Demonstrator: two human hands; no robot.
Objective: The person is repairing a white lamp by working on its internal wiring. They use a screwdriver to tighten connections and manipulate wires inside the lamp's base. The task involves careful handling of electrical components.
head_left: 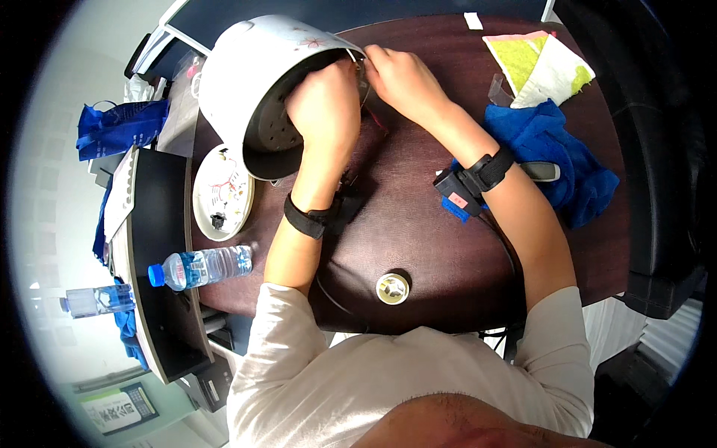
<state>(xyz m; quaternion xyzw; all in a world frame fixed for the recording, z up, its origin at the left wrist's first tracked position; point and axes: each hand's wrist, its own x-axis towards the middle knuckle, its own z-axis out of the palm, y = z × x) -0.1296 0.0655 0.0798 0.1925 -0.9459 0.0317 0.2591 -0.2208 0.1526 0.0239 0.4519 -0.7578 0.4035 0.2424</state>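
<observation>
A white, flower-patterned round appliance housing, like a rice cooker body, lies tilted on the dark table with its open end toward me. Its dark inner wall shows several small holes. My left hand reaches into the opening, knuckles bent and fingers closed; the fingertips are hidden. At the right side of the rim is my right hand, its fingers bent together against the edge; what they pinch is hidden. A thin red wire hangs just below it. Both wrists wear black straps with small boxes.
Left of me, a white dish holds wires and small dark parts. A water bottle lies nearby. A small round container sits near the front edge. At right are a blue cloth, a grey-handled item and a yellow-green and white cloth.
</observation>
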